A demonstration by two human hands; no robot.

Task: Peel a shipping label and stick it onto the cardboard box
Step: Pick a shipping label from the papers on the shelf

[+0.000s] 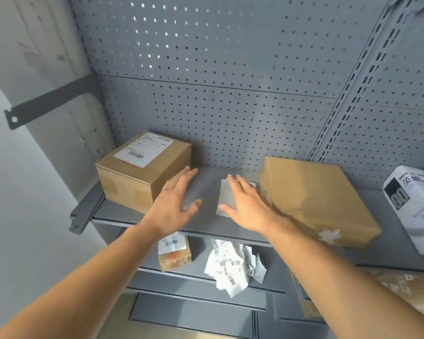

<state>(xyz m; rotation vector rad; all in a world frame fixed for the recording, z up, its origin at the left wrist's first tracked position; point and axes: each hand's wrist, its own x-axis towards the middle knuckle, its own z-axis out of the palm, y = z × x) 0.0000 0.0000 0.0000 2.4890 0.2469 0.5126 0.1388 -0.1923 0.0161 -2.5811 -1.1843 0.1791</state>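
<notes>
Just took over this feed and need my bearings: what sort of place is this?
Probably a parcel packing or storeroom area. A grey perforated metal shelving unit holds a labelled brown cardboard box, and a heap of crumpled white barcode labels lies on the lower shelf.

1. Two hands: left hand (175,204) and right hand (246,204), both open above the grey shelf (206,189).
2. Three cardboard boxes: labelled box (142,167) on the shelf's left end, plain box (313,199) tilted on its right part, small box (174,253) below the shelf.
3. One pale label sheet (224,199) on the shelf, partly under the right hand.
4. One heap of crumpled labels (233,265) below the shelf.
5. One white printed bag (414,206) at the shelf's right end.
</notes>
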